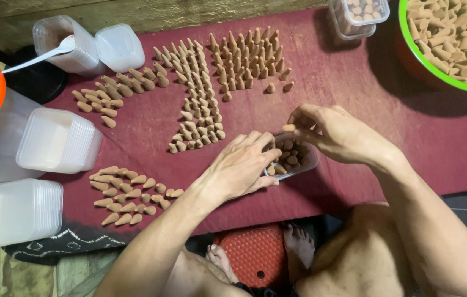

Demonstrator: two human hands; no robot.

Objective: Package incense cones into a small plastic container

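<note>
A small clear plastic box (309, 161) partly filled with tan incense cones sits on the dark red cloth (398, 126) in front of me. My left hand (240, 166) rests against the box's left side, fingers curled over its rim. My right hand (330, 131) hovers above the box, pinching one tan cone (289, 127) between thumb and fingertips. Upright cones stand in rows (244, 60) farther back, and a narrower block of cones (199, 104) stands nearer the box.
Loose cones lie in groups at left (113, 93) and near the front edge (129, 195). Stacks of clear boxes (57, 140) and lids (24, 212) sit at left. A green bowl of cones (448, 38) and a filled clear box (359, 15) are at the back right. A tub with a spoon (60, 38) stands back left.
</note>
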